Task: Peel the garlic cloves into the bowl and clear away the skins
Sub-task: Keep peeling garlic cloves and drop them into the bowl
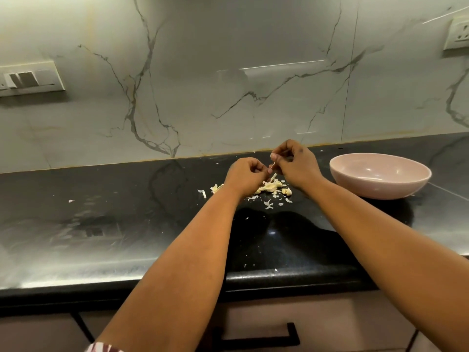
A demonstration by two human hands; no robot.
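Note:
Both my hands are raised a little above the black counter (106, 224), close together. My left hand (247, 175) is curled, with something small pinched in its fingertips. My right hand (294, 161) pinches a thin strip of garlic skin (272, 166) that stretches between the two hands. Below them lies a pile of garlic cloves and torn skins (272, 186). A pink bowl (380, 175) stands on the counter just right of my right hand; its inside looks bare.
Loose skin flakes (203, 193) are scattered left of and in front of the pile. A marble backsplash (228, 85) rises behind the counter, with a switch plate (30, 78) at left and a socket (456, 34) at upper right. A drawer handle (256, 337) sits below the counter edge.

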